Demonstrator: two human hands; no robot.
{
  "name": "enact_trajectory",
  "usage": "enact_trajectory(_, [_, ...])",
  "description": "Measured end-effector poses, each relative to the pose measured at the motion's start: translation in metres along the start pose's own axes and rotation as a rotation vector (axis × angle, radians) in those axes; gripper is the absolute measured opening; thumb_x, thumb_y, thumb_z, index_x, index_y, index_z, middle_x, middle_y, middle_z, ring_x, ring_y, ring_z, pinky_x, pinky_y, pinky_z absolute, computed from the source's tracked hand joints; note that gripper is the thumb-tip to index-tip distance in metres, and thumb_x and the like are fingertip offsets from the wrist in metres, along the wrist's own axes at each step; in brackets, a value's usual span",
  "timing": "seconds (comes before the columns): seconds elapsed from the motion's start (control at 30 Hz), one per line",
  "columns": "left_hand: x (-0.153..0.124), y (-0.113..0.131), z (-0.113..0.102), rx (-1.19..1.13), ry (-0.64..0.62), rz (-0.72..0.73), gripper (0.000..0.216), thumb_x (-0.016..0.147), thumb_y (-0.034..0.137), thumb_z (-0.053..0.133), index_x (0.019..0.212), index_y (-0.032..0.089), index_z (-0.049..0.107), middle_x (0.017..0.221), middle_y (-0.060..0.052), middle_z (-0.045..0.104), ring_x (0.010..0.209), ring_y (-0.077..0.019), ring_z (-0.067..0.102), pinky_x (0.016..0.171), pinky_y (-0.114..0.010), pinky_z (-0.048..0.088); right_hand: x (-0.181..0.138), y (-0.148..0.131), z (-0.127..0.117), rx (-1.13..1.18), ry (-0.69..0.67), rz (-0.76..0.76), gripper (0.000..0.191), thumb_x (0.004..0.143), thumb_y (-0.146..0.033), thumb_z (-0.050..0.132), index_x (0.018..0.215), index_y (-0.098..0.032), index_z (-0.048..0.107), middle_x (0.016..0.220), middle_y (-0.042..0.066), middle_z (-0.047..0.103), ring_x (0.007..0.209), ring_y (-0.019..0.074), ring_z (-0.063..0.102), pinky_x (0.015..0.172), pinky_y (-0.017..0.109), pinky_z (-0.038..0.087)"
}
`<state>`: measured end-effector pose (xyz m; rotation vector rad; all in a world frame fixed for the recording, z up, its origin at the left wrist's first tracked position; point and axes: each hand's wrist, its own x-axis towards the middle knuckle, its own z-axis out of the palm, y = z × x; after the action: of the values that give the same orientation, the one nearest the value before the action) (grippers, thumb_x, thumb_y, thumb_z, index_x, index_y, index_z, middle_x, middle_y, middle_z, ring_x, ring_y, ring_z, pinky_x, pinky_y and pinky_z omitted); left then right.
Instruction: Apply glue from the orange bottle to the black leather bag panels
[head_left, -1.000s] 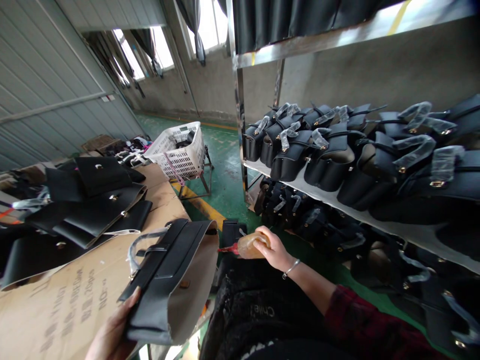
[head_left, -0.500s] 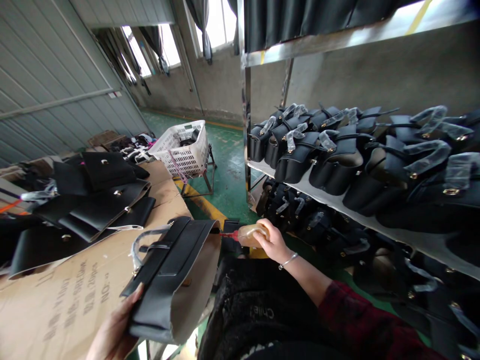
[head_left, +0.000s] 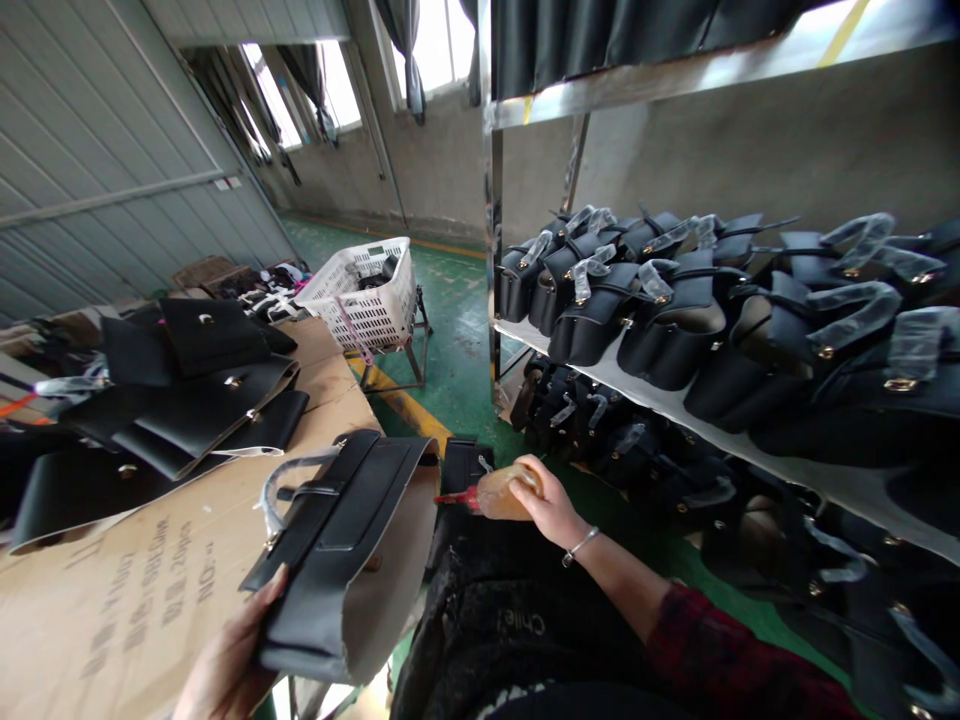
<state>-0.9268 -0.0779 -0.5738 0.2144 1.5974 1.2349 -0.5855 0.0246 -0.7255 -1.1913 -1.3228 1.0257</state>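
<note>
My left hand (head_left: 225,660) grips the near end of a black leather bag piece (head_left: 341,545) with a plastic-wrapped handle, lying over the edge of the cardboard-covered table (head_left: 142,600). My right hand (head_left: 551,500) is closed around an amber squeeze bottle (head_left: 502,492) with a red nozzle. The nozzle points left toward the far edge of the bag piece and stands just short of it. A dark garment on my lap (head_left: 502,620) lies below both.
Flat black bag panels (head_left: 187,420) are stacked on the table at the left. A white plastic basket (head_left: 364,295) stands on a stand beyond the table. A metal shelf rack (head_left: 720,400) at the right holds several black handbags on two levels.
The bottle's nozzle reached the bag piece's far edge half a second ago and has now drawn back a little to the right. My left hand keeps its hold.
</note>
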Motion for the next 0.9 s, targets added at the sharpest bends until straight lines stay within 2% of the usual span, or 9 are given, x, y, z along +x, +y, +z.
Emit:
enact_trajectory(0.17, [-0.001,-0.001,0.001,0.024,-0.007,0.004,0.048,0.074,0.002,0.075,0.121,0.004,0.067,0.080,-0.014,0.080,0.068,-0.0313,0.077,0.053,-0.028,0.063,0.017,0.000,-0.001,-0.062,0.088,-0.068,0.029,0.083,-0.046,0.062,0.098,-0.022,0.059,0.087,0.005,0.067,0.083,0.0241,0.066,0.080,0.036,0.056])
enact_trajectory(0.37, [0.000,-0.004,0.000,0.056,-0.034,0.012,0.029,0.077,0.002,0.075,0.106,0.005,0.071,0.080,-0.015,0.080,0.056,-0.0265,0.074,0.052,-0.030,0.064,0.020,0.004,0.004,-0.084,0.091,-0.066,0.031,0.083,-0.049,0.063,0.098,-0.022,0.060,0.086,0.005,0.068,0.082,0.0243,0.066,0.079,0.036,0.055])
enact_trajectory(0.5, [0.001,-0.007,0.001,0.071,-0.026,0.032,0.023,0.081,0.003,0.072,0.103,0.002,0.071,0.082,-0.017,0.080,0.070,-0.0290,0.077,0.066,-0.034,0.067,0.007,0.008,0.006,-0.004,0.088,0.011,0.034,0.082,-0.052,0.063,0.096,-0.021,0.060,0.085,0.004,0.066,0.082,0.0240,0.066,0.080,0.036,0.057])
enact_trajectory(0.57, [0.001,-0.007,0.001,0.060,-0.019,0.033,0.019,0.081,0.002,0.072,0.099,0.003,0.071,0.083,-0.017,0.080,0.073,-0.0284,0.078,0.069,-0.032,0.066,-0.002,0.008,0.006,0.040,0.069,0.056,0.036,0.082,-0.055,0.064,0.095,-0.021,0.060,0.083,0.004,0.066,0.081,0.0235,0.065,0.078,0.035,0.057])
enact_trajectory(0.73, [0.002,-0.008,0.000,0.059,-0.026,0.031,0.012,0.078,0.003,0.074,0.089,0.008,0.072,0.080,-0.014,0.080,0.056,-0.0244,0.074,0.057,-0.030,0.065,-0.025,0.010,0.006,0.155,0.017,0.153,0.045,0.080,-0.063,0.068,0.096,-0.022,0.061,0.084,0.005,0.067,0.081,0.0242,0.065,0.075,0.034,0.057])
enact_trajectory(0.8, [0.002,-0.009,0.000,0.062,-0.035,0.036,0.014,0.077,0.003,0.075,0.090,0.008,0.071,0.078,-0.013,0.079,0.052,-0.0243,0.072,0.050,-0.030,0.063,-0.034,0.011,0.007,0.200,-0.001,0.190,0.047,0.079,-0.065,0.070,0.097,-0.022,0.061,0.086,0.005,0.066,0.081,0.0243,0.065,0.075,0.034,0.057])
enact_trajectory(0.9, [0.002,-0.010,0.001,0.044,-0.029,0.030,0.020,0.075,0.001,0.075,0.094,0.006,0.071,0.078,-0.014,0.079,0.053,-0.0245,0.072,0.050,-0.029,0.063,-0.048,0.013,0.008,0.250,-0.035,0.229,0.048,0.079,-0.065,0.071,0.099,-0.022,0.061,0.087,0.005,0.065,0.080,0.0236,0.064,0.074,0.033,0.056])
